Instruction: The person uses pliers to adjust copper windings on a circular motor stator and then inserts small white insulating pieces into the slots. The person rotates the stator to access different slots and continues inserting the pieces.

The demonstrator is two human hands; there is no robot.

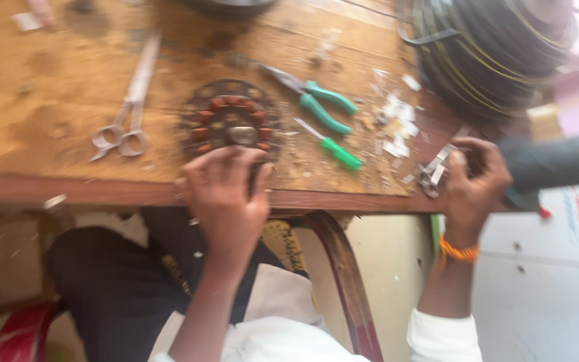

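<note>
Left hand point(226, 194) at 6 o'clock, curled over near rim of stator point(231, 122), fingers touching it; whether actually clamped could not be told through blur. Right hand point(474, 181) at 3 o'clock, by table point(48, 114) edge, fingertips pinched on a pale strip point(440, 161). Orange wristband point(458, 252) below. Stator flat on table, centre, copper-red coils ringed round a metal hub. Green screwdriver point(333, 149) just beside at 3 o'clock; green pliers point(313, 97) beyond at 1 o'clock. Paper scraps point(397, 121) scattered at 2 o'clock. Scissors point(129, 107) well apart at 10 o'clock. Dark coil point(497, 47) far at 1 o'clock.
</note>
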